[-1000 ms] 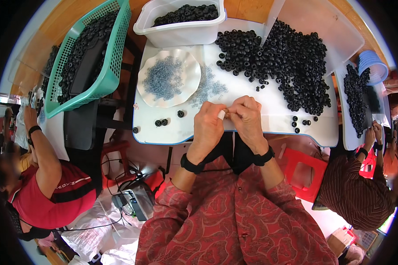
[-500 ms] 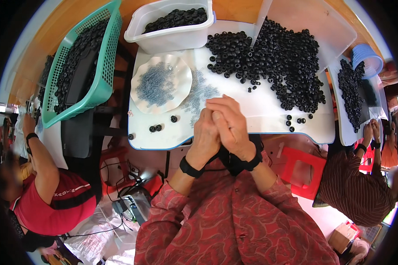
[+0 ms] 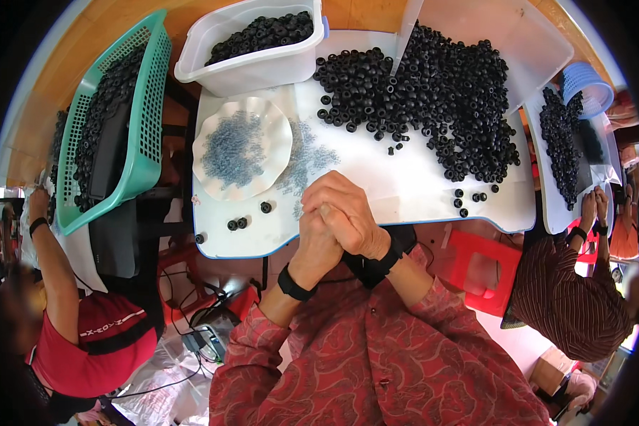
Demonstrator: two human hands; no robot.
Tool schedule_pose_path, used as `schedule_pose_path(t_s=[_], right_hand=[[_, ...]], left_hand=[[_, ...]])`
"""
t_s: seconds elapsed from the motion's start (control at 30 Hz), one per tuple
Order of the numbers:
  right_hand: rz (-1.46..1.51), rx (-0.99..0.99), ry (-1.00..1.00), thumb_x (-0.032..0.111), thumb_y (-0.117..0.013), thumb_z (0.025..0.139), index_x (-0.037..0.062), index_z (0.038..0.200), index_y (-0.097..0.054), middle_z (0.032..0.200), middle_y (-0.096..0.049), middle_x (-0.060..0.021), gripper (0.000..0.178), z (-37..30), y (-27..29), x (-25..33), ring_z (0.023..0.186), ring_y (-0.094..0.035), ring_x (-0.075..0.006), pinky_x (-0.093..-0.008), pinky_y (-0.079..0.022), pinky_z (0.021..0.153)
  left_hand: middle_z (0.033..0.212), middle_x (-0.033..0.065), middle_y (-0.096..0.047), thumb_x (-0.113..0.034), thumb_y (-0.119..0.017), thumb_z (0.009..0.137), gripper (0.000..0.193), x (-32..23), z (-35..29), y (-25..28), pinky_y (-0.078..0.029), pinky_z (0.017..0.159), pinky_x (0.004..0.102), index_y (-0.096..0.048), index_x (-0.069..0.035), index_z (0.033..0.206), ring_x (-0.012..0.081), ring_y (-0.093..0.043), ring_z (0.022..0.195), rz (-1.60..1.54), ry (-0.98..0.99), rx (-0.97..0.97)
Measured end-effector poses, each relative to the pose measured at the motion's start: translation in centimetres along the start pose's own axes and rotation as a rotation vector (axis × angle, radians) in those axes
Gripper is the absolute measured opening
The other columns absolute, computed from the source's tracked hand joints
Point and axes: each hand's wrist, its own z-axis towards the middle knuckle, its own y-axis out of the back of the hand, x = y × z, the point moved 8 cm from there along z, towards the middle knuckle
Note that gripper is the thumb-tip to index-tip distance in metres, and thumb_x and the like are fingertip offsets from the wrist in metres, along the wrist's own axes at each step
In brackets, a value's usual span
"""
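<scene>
In the head view my left hand (image 3: 317,245) and my right hand (image 3: 353,219) are closed together, fingers wrapped over each other, above the table's near edge. Whatever may lie between them is hidden. Just beyond the hands, small clear blue-grey pieces (image 3: 307,157) are scattered on the white table (image 3: 405,174). More of them fill the middle of a white wavy-rimmed plate (image 3: 278,131) to the left. Farther right spreads a large heap of small black ring-shaped parts (image 3: 461,106). A few loose black parts (image 3: 265,207) sit near the left front edge.
A white tub (image 3: 252,71) of black parts stands at the back left, beside a green basket (image 3: 145,135). A clear plastic bin (image 3: 490,50) lies over the heap. Co-workers sit at left and right. A red stool (image 3: 493,266) stands below the table.
My clasped hands have moved slightly left and down in the picture, staying closed together. The table and its contents have also shifted left in view, as the camera turned a little.
</scene>
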Motion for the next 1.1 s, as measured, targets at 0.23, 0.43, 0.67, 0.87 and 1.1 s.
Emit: schedule_pose_path(t_s=[0.23, 0.43, 0.67, 0.87, 1.1], right_hand=[[0.026, -0.005, -0.015, 0.009, -0.044, 0.08, -0.0005, 0.081, -0.062, 0.088, -0.066, -0.0156, 0.021, 0.2, 0.1, -0.8, 0.085, -0.061, -0.0294, -0.0396, -0.05, 0.08], [-0.008, -0.034, 0.002, 0.009, -0.045, 0.087, -0.0015, 0.09, -0.064, 0.095, -0.066, -0.0156, 0.022, 0.4, 0.3, -0.3, 0.09, -0.062, -0.0288, -0.0375, -0.05, 0.084], [-0.066, -0.294, -0.166, 0.002, -0.057, 0.094, -0.0019, 0.106, -0.064, 0.105, -0.065, -0.014, 0.014, -3.1, 4.4, -0.8, 0.095, -0.064, -0.0238, -0.0327, -0.051, 0.085], [-0.053, -0.263, -0.207, -0.001, -0.065, 0.091, 0.0001, 0.103, -0.064, 0.102, -0.065, -0.0113, 0.013, -3.9, 3.2, 0.9, 0.091, -0.064, -0.0199, -0.0308, -0.051, 0.083], [0.01, -0.28, -0.213, -0.002, -0.065, 0.091, -0.0002, 0.1, -0.064, 0.098, -0.064, -0.0096, 0.009, -4.1, 3.3, 1.8, 0.085, -0.064, -0.0166, -0.0278, -0.052, 0.077]], left_hand=[[0.078, 0.015, -0.067, -0.005, -0.07, 0.075, 0.015, 1.1, -0.5, -0.8, -0.052, 0.059, 0.0435, -0.063, 0.001, 0.086, 0.0352, -0.067, 0.072, 0.027, 0.082, 0.055], [0.088, 0.0175, -0.065, 0.003, -0.066, 0.076, 0.016, 0.5, -0.1, 0.4, -0.053, 0.062, 0.0437, -0.064, 0.002, 0.092, 0.0371, -0.066, 0.073, 0.069, 0.075, -0.092], [0.091, 0.0099, -0.064, 0.003, -0.06, 0.092, 0.02, 4.2, -1.1, 2.1, -0.055, 0.061, 0.0302, -0.07, -0.002, 0.109, 0.0183, -0.066, 0.069, -0.564, 0.617, -0.249], [0.085, 0.0055, -0.067, -0.008, -0.059, 0.099, 0.021, 3.1, -1.2, 2.3, -0.054, 0.062, 0.0237, -0.07, 0.001, 0.115, 0.0098, -0.063, 0.07, -0.793, 0.731, -0.237], [0.087, 0.0075, -0.068, -0.015, -0.057, 0.102, 0.027, 1.5, -1.4, 2.4, -0.056, 0.064, 0.0249, -0.067, 0.005, 0.117, 0.0113, -0.063, 0.072, -0.952, 0.723, -0.197]])
